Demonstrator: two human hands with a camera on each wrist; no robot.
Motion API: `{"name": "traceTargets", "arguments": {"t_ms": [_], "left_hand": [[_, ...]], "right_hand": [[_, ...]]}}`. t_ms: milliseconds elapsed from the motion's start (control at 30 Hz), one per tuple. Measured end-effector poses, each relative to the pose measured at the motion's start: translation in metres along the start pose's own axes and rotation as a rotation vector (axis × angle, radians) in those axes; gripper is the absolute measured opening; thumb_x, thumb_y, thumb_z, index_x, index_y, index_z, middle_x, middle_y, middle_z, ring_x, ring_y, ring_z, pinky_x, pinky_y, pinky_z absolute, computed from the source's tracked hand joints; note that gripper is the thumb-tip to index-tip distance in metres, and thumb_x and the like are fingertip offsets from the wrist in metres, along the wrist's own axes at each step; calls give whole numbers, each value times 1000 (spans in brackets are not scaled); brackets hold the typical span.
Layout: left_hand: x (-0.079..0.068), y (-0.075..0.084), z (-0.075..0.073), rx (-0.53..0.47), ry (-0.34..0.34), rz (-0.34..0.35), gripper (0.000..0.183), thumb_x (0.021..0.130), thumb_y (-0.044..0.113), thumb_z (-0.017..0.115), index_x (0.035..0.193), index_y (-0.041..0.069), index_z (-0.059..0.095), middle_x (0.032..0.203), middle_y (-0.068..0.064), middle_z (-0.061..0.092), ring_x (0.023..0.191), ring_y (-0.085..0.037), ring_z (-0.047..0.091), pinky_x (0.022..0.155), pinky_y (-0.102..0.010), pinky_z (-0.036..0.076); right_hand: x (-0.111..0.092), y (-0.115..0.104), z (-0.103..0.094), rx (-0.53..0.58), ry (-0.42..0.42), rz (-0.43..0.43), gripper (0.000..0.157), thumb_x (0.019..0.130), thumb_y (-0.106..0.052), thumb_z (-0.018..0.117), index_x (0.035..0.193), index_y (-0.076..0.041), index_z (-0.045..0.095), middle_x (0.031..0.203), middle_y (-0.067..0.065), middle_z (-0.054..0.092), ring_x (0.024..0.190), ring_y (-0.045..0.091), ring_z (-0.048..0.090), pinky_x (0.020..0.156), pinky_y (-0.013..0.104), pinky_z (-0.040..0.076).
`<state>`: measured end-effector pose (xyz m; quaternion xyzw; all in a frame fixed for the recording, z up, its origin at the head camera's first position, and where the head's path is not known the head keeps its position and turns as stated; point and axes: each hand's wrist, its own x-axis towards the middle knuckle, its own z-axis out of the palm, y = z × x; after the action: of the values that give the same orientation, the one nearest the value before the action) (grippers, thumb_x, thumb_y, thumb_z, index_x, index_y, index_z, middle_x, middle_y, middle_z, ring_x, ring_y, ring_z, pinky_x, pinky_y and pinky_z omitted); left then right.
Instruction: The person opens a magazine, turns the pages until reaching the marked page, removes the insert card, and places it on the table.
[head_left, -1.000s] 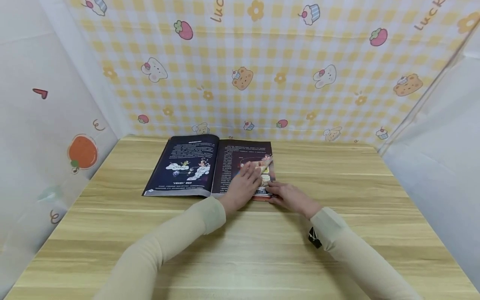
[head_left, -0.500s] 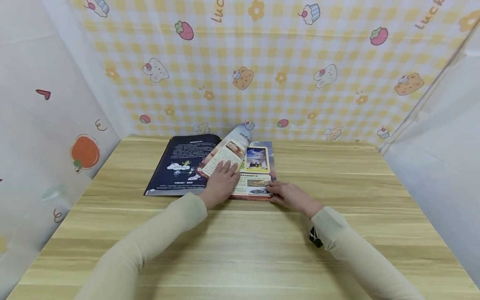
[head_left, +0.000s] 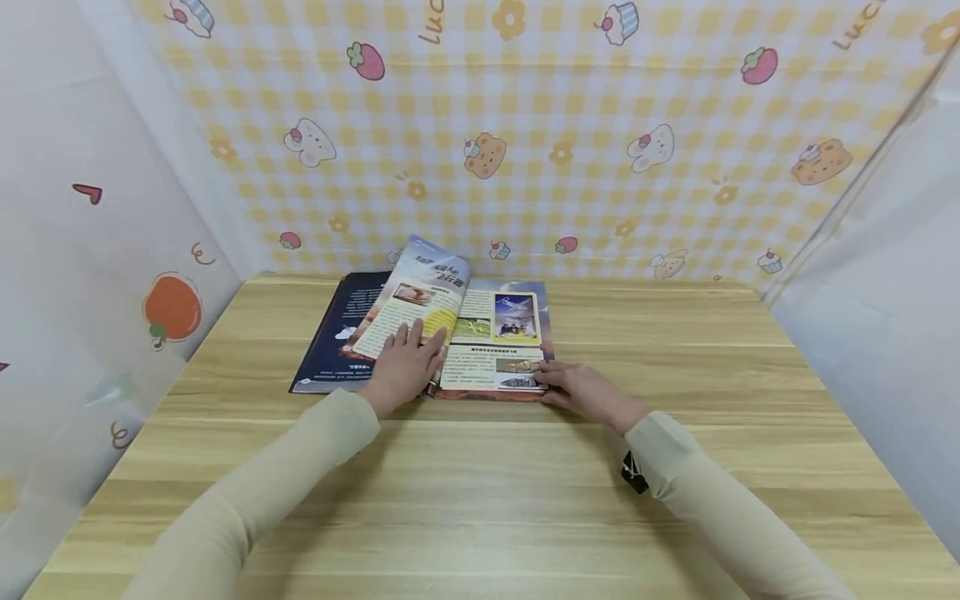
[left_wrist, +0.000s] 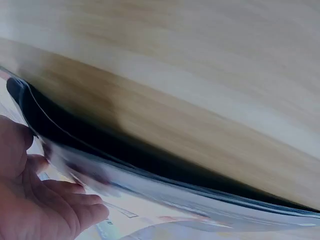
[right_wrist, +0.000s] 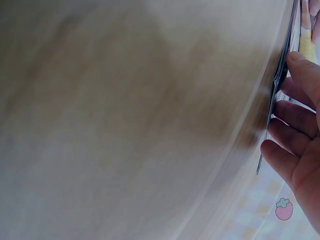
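Note:
An open magazine (head_left: 491, 375) lies at the back of the table, dark printed page on the left and light illustrated page on the right. Between them a leaf (head_left: 408, 304) leans leftward, its far end raised and curved. My left hand (head_left: 405, 371) presses on this leaf with outstretched fingers; the left wrist view shows the hand beside the curved page edges. At the near right corner of the magazine, my right hand (head_left: 588, 396) rests with its fingertips on the page and edge. In the right wrist view its fingers (right_wrist: 292, 122) touch that edge, loosely spread.
The wooden table (head_left: 480, 500) extends around the magazine. A yellow checked cloth (head_left: 562, 100) with cartoon prints hangs behind its back edge, and white sheets (head_left: 67, 292) stand at the sides. A small black object (head_left: 633, 472) shows beside the right cuff.
My left hand has swept left across the magazine, turning the leaf from the right side over the dark left page. The light illustrated page has come into view. My right hand has stayed put.

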<state>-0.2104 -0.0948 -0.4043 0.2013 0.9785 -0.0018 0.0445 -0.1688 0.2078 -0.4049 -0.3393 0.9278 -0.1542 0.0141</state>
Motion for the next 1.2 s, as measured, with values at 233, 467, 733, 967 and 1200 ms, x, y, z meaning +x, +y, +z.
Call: {"name": "traceTargets", "arguments": {"t_ms": [233,467,733,967,1200], "left_hand": [[-14,-28,2,-82,-29,-86,58,102,40,30,147,2,28,154,-22,19,138,-48,19,109,-59,24],[-25,-40,5,-57,-52,-124,72,97,52,36,144,-3,30,149,-24,29,132,-46,31,105,-61,29],[-26,-37,8,18,-39,-78,61,100,44,37,149,10,25,150,-24,28,133,-47,30,104,-60,31],[-24,-28,8,65,-24,21,50,101,30,42,148,15,31,148,-21,33,131,-43,38,100,-55,39],[-25,-25,9,79,-13,10,50,101,28,42,147,12,32,147,-22,35,129,-43,41,98,-53,43]], "right_hand": [[0,1,-2,2,-4,-12,39,87,-18,66,119,4,62,126,25,56,115,38,56,96,47,45],[0,2,-3,9,-14,2,38,88,-18,65,119,3,62,127,24,56,117,37,55,97,47,45],[1,1,-3,-9,-28,5,31,92,-12,59,119,3,62,128,23,56,117,37,55,97,46,45],[1,0,-3,-55,-15,-16,24,89,-6,62,112,1,67,119,21,63,108,34,62,91,42,50],[0,3,0,-61,46,-56,6,84,-2,66,85,-7,67,90,6,70,81,19,67,71,31,55]]}}
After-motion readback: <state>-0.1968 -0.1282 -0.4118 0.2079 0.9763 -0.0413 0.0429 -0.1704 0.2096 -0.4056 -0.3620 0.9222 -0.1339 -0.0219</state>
